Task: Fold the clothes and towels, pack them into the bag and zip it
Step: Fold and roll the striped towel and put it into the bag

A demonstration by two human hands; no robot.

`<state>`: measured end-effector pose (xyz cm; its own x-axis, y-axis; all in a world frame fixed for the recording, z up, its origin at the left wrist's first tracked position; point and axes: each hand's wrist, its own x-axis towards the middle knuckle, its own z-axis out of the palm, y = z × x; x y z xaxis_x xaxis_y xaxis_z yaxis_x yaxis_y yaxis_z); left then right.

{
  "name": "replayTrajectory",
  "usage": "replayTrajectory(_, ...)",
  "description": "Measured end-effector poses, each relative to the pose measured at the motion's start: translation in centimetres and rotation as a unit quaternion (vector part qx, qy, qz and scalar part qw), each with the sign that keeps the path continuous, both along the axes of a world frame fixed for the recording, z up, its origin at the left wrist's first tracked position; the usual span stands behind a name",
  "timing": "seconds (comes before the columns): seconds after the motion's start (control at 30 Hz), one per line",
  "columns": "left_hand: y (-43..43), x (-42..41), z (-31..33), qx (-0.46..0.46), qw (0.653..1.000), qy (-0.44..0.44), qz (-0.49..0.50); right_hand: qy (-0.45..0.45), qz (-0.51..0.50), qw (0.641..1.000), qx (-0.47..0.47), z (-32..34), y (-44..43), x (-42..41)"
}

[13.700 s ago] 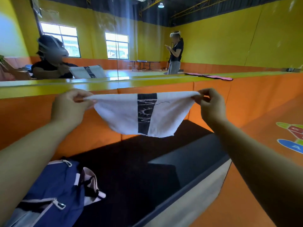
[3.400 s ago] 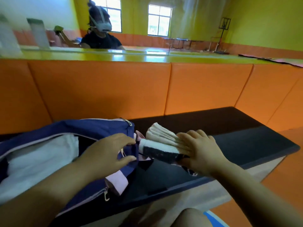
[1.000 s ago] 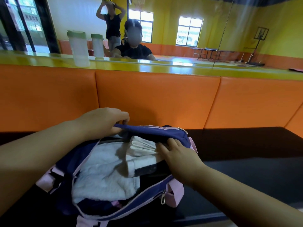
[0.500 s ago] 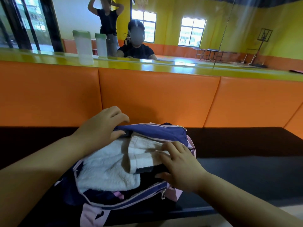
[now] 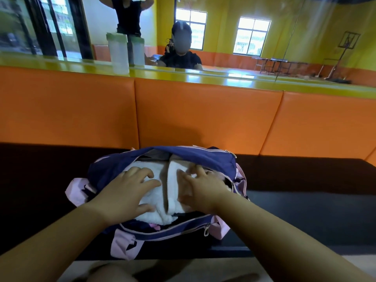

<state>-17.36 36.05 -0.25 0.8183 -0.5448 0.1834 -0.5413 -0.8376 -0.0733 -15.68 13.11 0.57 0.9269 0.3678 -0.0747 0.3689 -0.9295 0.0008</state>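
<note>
Flat hands [image 5: 130, 192] [image 5: 200, 190] press fluffy towels [image 5: 162, 200], seemingly.

bare forearms, left hand [image 5: 126, 192], right hand [image 5: 201, 190]

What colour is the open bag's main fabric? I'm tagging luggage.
Navy blue fabric bag with pale pink trim, shown in the head view.

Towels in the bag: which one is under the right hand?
The narrower folded towel on the right, under the right hand. The wider towel beside it lies under the left hand.
</note>
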Motion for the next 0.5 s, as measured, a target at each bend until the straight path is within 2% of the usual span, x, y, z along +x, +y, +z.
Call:
replayTrajectory(0.13,0.0,0.2,-0.1,0.009,0.998,0.063,0.022,0.032,0.009,0.999,-0.027,-0.8,-0.4,0.4)
replayTrajectory(0.27,-0.4,0.3,-0.2,0.022,0.996,0.079,0.027,0.103,0.037,0.994,-0.011,-1.7,-1.2,0.7)
replayTrajectory(0.4,-0.7,0.3,-0.6,0.049,0.989,0.124,0.058,0.112,0.049,0.992,0.011,-2.4,-2.6,0.6)
replayTrajectory(0.5,-0.8,0.1,-1.1,0.048,0.982,0.167,0.080,0.121,0.043,0.991,-0.035,-2.1,-1.9,0.1)
